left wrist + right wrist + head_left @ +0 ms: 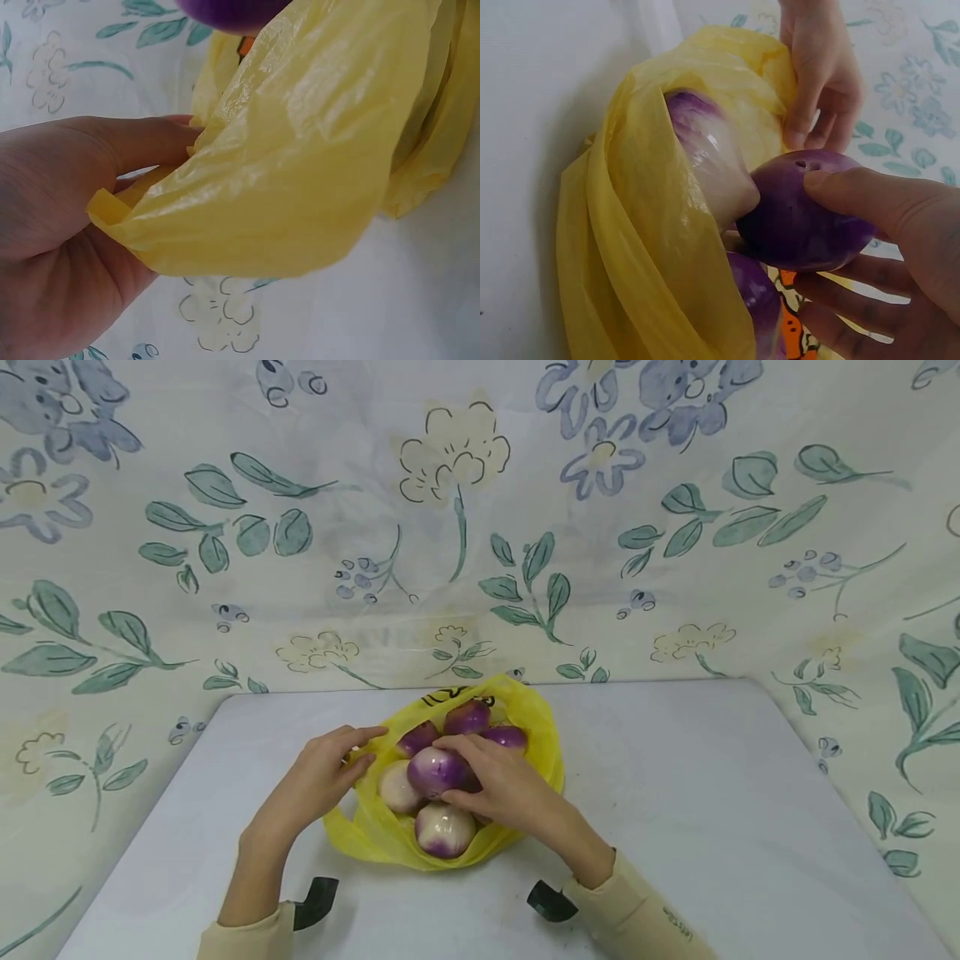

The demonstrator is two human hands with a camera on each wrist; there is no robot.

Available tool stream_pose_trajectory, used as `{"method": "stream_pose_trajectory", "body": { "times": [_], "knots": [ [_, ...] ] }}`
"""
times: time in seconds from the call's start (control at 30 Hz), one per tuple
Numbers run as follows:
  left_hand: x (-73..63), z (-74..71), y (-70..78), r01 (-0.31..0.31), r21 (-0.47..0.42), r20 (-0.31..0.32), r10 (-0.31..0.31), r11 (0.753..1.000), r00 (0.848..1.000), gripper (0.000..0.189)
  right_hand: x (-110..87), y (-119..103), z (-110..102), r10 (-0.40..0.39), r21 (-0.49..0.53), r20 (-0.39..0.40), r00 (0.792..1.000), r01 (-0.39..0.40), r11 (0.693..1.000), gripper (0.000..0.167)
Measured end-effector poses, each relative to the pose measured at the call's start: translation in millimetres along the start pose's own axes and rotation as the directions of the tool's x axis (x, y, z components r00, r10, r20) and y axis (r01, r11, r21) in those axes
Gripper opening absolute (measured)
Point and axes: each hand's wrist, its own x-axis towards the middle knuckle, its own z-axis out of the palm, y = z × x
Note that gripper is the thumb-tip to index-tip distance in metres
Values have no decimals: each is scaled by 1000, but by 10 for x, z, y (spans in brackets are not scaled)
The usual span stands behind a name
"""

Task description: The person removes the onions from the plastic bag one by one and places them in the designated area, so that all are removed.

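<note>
A yellow plastic bag (552, 752) lies with its mouth wide on the white table, holding several glossy purple-and-white turnips. My right hand (510, 781) grips one purple turnip (437, 772) at the top of the pile, thumb on the near side and fingers around the far side. That turnip (802, 225) is mostly dark purple in the right wrist view. A whiter turnip (446, 829) sits at the bag's near edge. At the bag's left rim, my left hand (322, 777) holds the plastic between thumb and fingers; its fingertips are partly hidden behind the bag in the left wrist view.
The white table (675, 793) extends around the bag. Behind it hangs a floral-patterned cloth (450, 527). Dark curved pieces (551, 902) stick out at both sleeve cuffs. Printed black and orange marks (791, 322) show on the bag.
</note>
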Motion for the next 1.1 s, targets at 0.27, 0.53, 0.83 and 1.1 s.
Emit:
{"method": "stream_pose_trajectory", "body": {
  "times": [0.27,0.53,0.83,1.1],
  "knots": [
    [7,-1,-17,25,9,10,-25,1000,1000,40,-21,5,-91,39,5,-25,999,-39,999,63],
    [33,5,-29,21,-13,24,-21,1000,999,40,-43,62,-182,44,28,-67,997,-43,999,62],
    [53,-1,-64,4,-5,19,-4,1000,1000,40,-50,183,-315,55,97,-111,992,-44,994,63],
    [53,-22,-68,3,11,17,-4,1000,1000,41,-86,246,-426,51,107,-177,983,-32,994,62]
  ]
}}
